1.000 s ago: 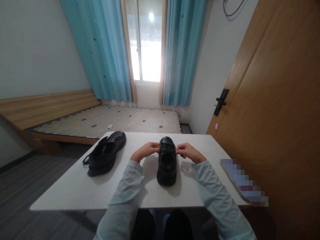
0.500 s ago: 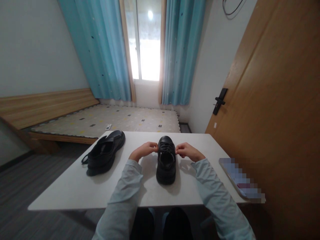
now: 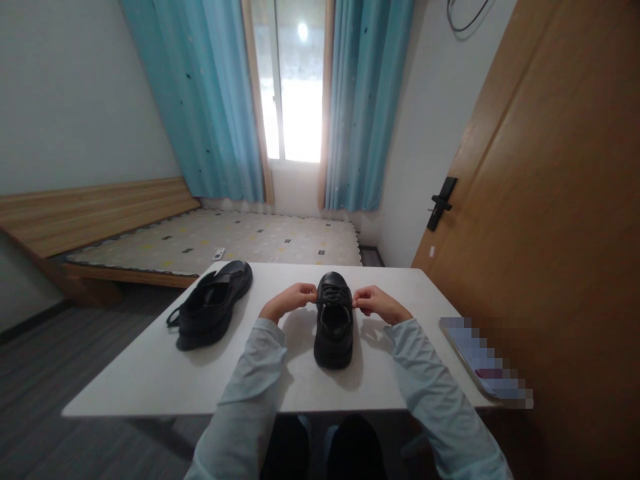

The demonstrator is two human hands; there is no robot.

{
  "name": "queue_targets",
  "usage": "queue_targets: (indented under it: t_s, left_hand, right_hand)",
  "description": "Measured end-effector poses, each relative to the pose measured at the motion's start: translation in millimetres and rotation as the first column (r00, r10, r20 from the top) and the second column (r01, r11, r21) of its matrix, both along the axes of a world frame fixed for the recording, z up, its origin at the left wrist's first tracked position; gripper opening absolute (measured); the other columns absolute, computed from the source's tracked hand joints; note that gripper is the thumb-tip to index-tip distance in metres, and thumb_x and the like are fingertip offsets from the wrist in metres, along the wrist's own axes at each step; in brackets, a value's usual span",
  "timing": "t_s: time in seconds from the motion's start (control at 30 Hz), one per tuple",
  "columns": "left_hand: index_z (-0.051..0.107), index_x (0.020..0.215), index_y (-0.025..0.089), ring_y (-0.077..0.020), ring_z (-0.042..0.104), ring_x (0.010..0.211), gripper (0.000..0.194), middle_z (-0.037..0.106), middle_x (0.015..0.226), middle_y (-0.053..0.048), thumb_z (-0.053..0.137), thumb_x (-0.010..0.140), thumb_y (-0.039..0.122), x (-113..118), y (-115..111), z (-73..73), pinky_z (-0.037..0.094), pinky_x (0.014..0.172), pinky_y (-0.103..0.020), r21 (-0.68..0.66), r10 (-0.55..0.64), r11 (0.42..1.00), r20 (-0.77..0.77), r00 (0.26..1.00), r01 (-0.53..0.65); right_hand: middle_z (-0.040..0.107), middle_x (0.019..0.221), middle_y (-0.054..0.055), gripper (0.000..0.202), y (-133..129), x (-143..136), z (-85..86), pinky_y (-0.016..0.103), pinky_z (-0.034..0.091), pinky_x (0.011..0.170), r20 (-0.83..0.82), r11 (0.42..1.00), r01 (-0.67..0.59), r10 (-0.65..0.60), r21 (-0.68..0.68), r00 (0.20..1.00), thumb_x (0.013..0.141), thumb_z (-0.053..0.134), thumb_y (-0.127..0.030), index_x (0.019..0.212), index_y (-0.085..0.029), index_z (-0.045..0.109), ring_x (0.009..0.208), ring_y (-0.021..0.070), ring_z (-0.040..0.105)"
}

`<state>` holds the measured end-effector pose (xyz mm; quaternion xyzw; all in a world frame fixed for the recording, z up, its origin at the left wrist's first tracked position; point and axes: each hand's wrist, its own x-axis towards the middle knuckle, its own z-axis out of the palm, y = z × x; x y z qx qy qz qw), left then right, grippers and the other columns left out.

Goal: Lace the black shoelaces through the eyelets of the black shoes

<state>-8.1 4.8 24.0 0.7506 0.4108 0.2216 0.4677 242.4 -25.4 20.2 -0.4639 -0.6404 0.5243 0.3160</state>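
Note:
A black lace-up shoe (image 3: 333,347) stands upright on the white table, its toe pointing away from me and its opening toward me. Black shoelaces (image 3: 334,293) cross over its front. At the shoe's left side, my left hand (image 3: 295,298) pinches a lace end between thumb and fingers. My right hand (image 3: 376,303) pinches the lace on the opposite side, close against the shoe. The tips of the laces inside the fingers are hidden. Farther left lies a second black shoe (image 3: 207,327), with a loop sticking out near its heel; neither hand touches it.
The white table (image 3: 150,387) spans the space before me. On its right edge rests a flat, blurred-out item (image 3: 480,360). Beyond the table is a bed (image 3: 260,233) with a small white object (image 3: 219,254) on it. A wooden door (image 3: 540,200) stands close on the right.
The view has shifted very slightly. Both hands keep their pinch on the laces, and the shoes stay in place.

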Motion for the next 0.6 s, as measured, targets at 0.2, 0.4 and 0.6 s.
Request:
queue_targets:
  t_s: [0.2,0.4,0.6]
  left_hand:
    - [0.055,0.070,0.015,-0.0088,0.046,0.061,0.023,0.053,0.069,0.002,0.054,0.066,0.038,-1.7,-0.8,1.1,0.040,0.064,-0.023,-0.063,0.096,0.994,0.147,0.984,-0.087]
    - [0.058,0.073,0.015,-0.0123,0.054,0.066,0.036,0.055,0.067,0.000,0.056,0.069,0.050,-1.3,6.6,-2.8,0.043,0.066,-0.026,-0.031,0.311,0.950,0.205,0.928,-0.312]
    - [0.060,0.078,0.014,-0.0142,0.060,0.070,0.032,0.062,0.073,-0.003,0.059,0.068,0.045,1.0,7.4,-4.2,0.046,0.066,-0.027,-0.044,0.327,0.944,0.235,0.915,-0.327]
  right_hand:
    - [0.046,0.048,-0.007,0.015,2.3,1.6,-3.8,0.019,0.028,0.043,-0.074,0.999,-0.041,0.041,0.008,0.996,0.065,0.064,-0.027,0.065,-0.014,0.057,0.043,0.0053,0.040]
    - [0.050,0.055,-0.006,0.019,0.5,-3.6,-1.0,0.020,0.034,0.047,-0.181,0.988,0.047,-0.020,0.150,0.983,0.069,0.065,-0.031,0.073,-0.014,0.057,0.047,0.0061,0.044]
    - [0.049,0.054,-0.006,0.020,-6.9,-13.7,12.0,0.021,0.034,0.046,-0.254,0.941,0.218,-0.152,0.258,0.955,0.070,0.064,-0.031,0.076,-0.015,0.056,0.046,0.0067,0.043]
